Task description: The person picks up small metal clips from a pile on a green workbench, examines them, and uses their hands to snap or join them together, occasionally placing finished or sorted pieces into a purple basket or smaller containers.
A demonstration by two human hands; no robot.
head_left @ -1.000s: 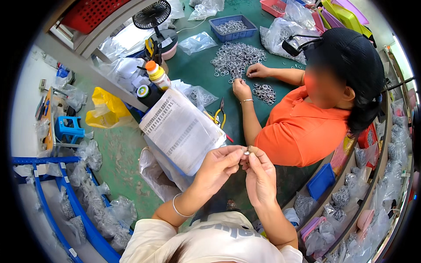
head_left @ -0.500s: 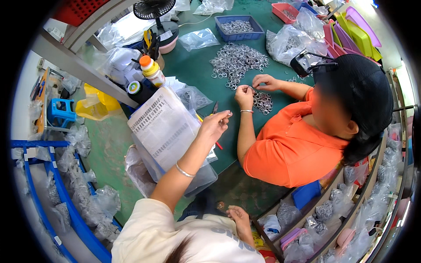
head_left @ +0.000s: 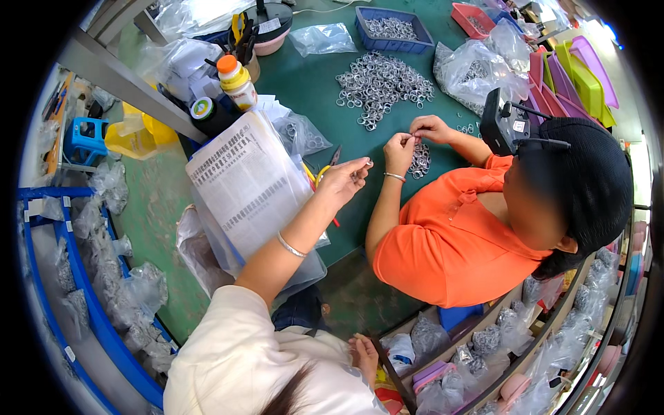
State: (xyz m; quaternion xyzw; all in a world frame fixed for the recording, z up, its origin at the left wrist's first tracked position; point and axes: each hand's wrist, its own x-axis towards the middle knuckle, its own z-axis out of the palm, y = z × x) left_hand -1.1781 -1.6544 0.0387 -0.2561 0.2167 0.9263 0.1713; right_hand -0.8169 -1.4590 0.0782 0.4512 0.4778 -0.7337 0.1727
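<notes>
My left hand [head_left: 344,182] is raised over the near edge of the green table, thumb and fingertips pinched on a small silvery ring [head_left: 369,164]. Beneath and beside it are yellow-and-red-handled pliers [head_left: 319,174]. Low beside my waist hangs my right hand [head_left: 364,354], fingers loosely bent and nothing visible in it. A large heap of metal rings [head_left: 380,86] lies farther out on the table. To my right, a co-worker in an orange shirt [head_left: 443,242] works with both hands over a smaller pile of rings [head_left: 419,160].
A printed paper sheet [head_left: 242,176] lies left of my hand, near bottles [head_left: 237,83] and a clear bag [head_left: 299,135]. Behind the heap stands a blue basket [head_left: 394,43] of rings. Shelves hold bagged parts on the left [head_left: 142,290] and lower right [head_left: 484,339].
The view has shifted slightly. My left hand stays raised with the ring pinched in it; my right hand remains low by my waist. The co-worker's head has tipped and moved slightly.
</notes>
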